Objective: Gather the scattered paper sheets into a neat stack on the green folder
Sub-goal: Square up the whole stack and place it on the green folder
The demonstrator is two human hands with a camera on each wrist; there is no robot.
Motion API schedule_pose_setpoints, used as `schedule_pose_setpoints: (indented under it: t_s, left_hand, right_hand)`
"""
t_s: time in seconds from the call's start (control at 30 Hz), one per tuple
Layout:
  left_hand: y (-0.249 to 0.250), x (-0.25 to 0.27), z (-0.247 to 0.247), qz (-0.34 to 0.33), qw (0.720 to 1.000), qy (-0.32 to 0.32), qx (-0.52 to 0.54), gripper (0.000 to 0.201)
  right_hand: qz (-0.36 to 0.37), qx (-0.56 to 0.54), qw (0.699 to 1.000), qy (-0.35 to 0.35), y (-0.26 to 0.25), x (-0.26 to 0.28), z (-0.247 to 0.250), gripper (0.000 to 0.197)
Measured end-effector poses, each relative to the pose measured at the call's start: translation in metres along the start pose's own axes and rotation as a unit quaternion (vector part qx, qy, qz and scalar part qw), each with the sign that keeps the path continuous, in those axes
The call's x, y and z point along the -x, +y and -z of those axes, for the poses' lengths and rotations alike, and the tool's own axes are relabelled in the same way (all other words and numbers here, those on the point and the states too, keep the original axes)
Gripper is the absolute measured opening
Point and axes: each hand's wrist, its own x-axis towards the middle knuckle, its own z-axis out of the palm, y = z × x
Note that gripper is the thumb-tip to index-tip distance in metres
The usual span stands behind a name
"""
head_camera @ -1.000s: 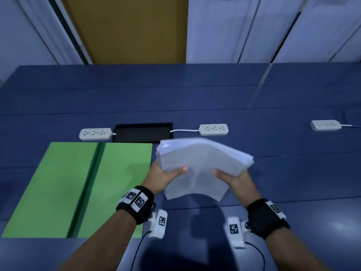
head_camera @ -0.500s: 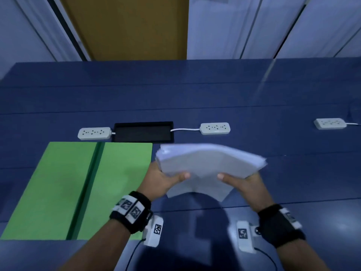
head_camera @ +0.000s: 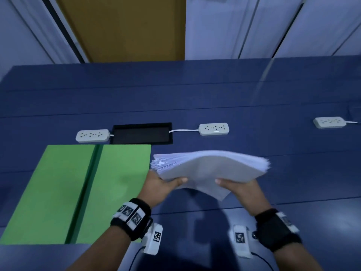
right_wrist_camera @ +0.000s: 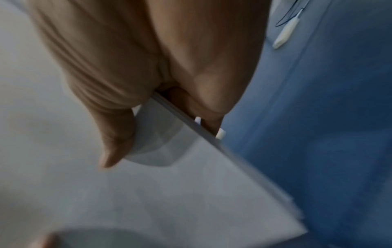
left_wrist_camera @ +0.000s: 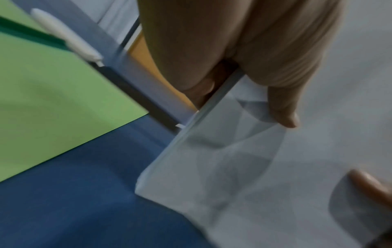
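Observation:
A thick stack of white paper sheets point(head_camera: 211, 169) hangs above the blue table, just right of the open green folder point(head_camera: 121, 182). My left hand point(head_camera: 166, 182) grips the stack's left side, thumb on top, fingers underneath. My right hand point(head_camera: 238, 185) grips its right side the same way. The stack bows upward in the middle and its edges are fanned. The left wrist view shows my thumb point(left_wrist_camera: 284, 107) on the paper stack point(left_wrist_camera: 275, 167) with the folder point(left_wrist_camera: 53, 100) to the left. The right wrist view shows my thumb point(right_wrist_camera: 114, 142) pressed on the sheets point(right_wrist_camera: 191, 193).
Three white power strips lie on the table: one point(head_camera: 92, 135) behind the folder, one point(head_camera: 214, 129) at centre, one point(head_camera: 329, 122) far right. A black recessed tray point(head_camera: 141, 133) sits between the first two. The blue table point(head_camera: 195, 98) stretches back to the wall.
The stack has tipped from nearly upright to flatter and lower, spreading wider between my hands. Both hands keep their hold and have drifted slightly apart.

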Motion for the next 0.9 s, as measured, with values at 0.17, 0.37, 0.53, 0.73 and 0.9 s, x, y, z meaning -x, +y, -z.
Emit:
schedule_pose_setpoints:
  t_s: [0.17,0.37,0.53,0.73,0.9]
  left_hand:
    - [-0.036,-0.021,-0.004,0.072,0.992,-0.039,-0.098,0.068]
    - [0.024,-0.009,0.009,-0.143,0.955,-0.061,-0.251,0.045]
    - [0.082,-0.003,0.033,-0.283,0.887,-0.148,-0.334,0.017]
    - [0.116,0.018,0.075,-0.213,0.887,-0.174,-0.372,0.036]
    - [0.095,0.041,0.139,0.023,0.987,-0.150,-0.045,0.032]
  right_hand:
    - [-0.042,-0.020,0.998,0.031,0.024,0.004,0.009,0.039]
    - [0.160,0.196,0.955,0.159,-0.054,0.013,0.063,0.099]
    - [0.202,0.426,0.879,-0.066,-0.111,0.015,0.041,0.065]
    - [0.183,0.264,0.940,-0.115,-0.118,0.025,0.022,0.010]
    - [0.100,0.067,0.990,-0.069,-0.109,0.024,0.046,0.013]
